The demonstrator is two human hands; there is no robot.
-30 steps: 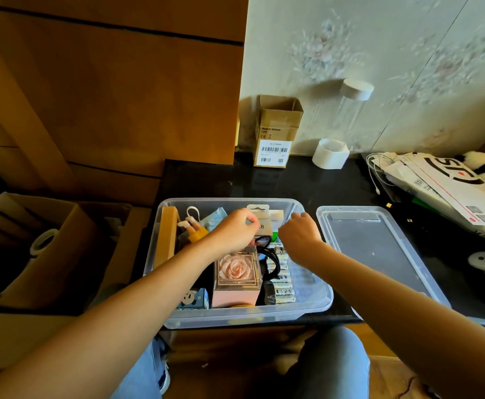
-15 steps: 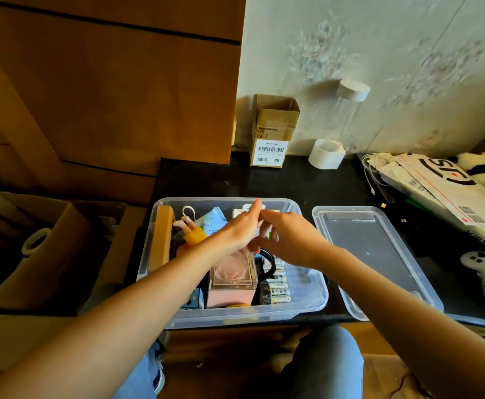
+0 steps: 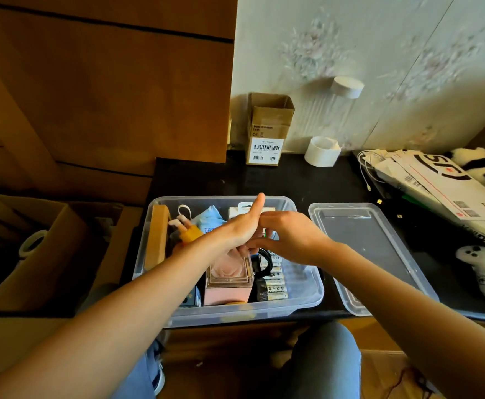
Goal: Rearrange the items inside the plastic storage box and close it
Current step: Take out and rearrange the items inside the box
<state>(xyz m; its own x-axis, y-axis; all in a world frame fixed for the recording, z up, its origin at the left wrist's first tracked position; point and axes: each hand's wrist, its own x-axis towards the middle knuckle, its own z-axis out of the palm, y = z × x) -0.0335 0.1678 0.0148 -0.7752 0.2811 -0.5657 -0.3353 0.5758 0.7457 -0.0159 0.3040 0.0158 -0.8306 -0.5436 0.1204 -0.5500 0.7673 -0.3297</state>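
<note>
1. Your left hand [image 3: 242,226] is raised over the middle of the clear plastic storage box [image 3: 310,295], thumb pointing up and away from you, its fingers curled down toward the contents.
2. Your right hand [image 3: 293,237] comes in from the right and meets the left one above the box; its fingers [image 3: 267,218] touch the left hand near the base of the thumb.
3. Whether either hand is pinching anything cannot be told: the spot where they meet hides whatever is between them.
4. The box sits at the near edge of the dark tabletop [image 3: 293,180], open, with its clear lid [image 3: 370,254] lying flat just beside it on the right.
5. Inside the box, a wooden block [image 3: 157,237] stands along the left wall. A yellow bottle [image 3: 190,234] and a light blue packet [image 3: 211,218] lie toward the back.
6. A pink box with a rose [image 3: 228,279] sits near the front, and a row of batteries [image 3: 275,283] lies just to its right, with a black cable [image 3: 264,260] between them.
7. Behind the box, against the wall, stands a small cardboard carton [image 3: 267,131] with barcode labels, and a white roll [image 3: 321,151] sits to its right.
8. At the far right lie a panda plush [image 3: 483,168] and a white controller [image 3: 480,269].
</note>
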